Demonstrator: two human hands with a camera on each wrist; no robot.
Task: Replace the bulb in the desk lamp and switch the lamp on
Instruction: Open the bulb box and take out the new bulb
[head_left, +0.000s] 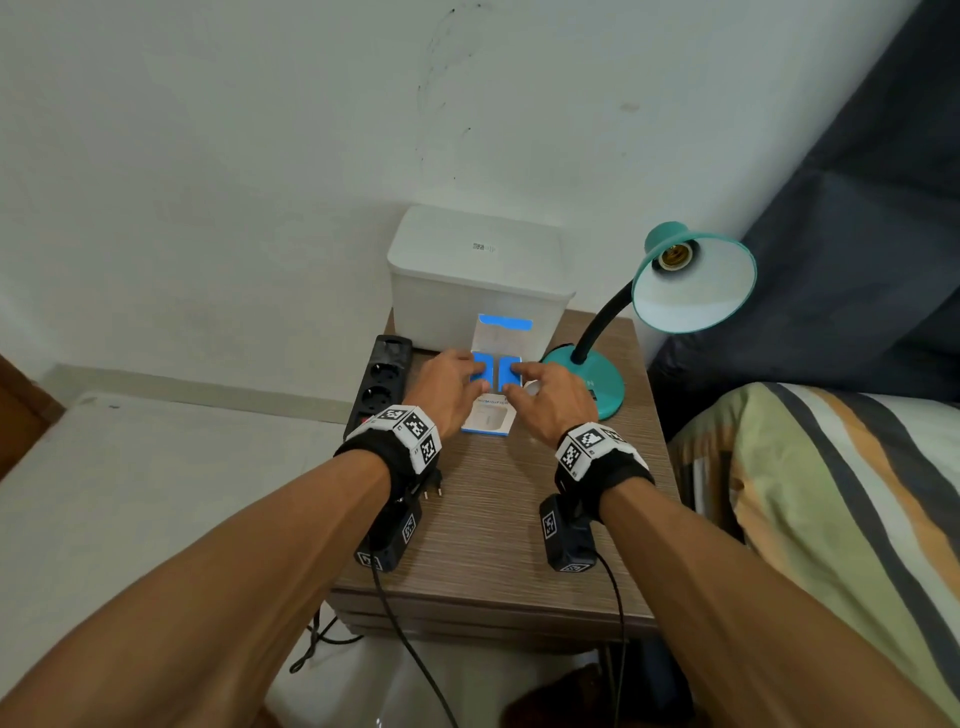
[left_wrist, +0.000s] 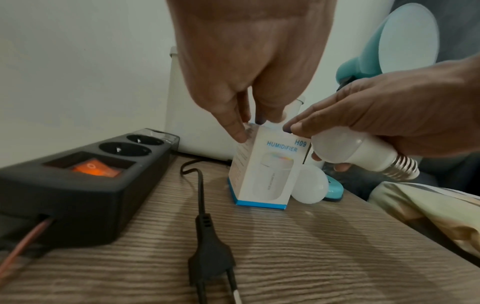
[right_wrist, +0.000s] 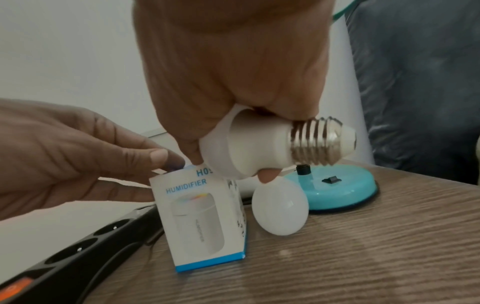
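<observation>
My right hand (right_wrist: 233, 86) curled round a white screw-base bulb (right_wrist: 262, 144) above the wood-grain worktop (head_left: 498, 519). My left hand (left_wrist: 249, 67) pinched the white-and-blue humidifier box (left_wrist: 262, 170) near the back edge, its flaps open.
</observation>
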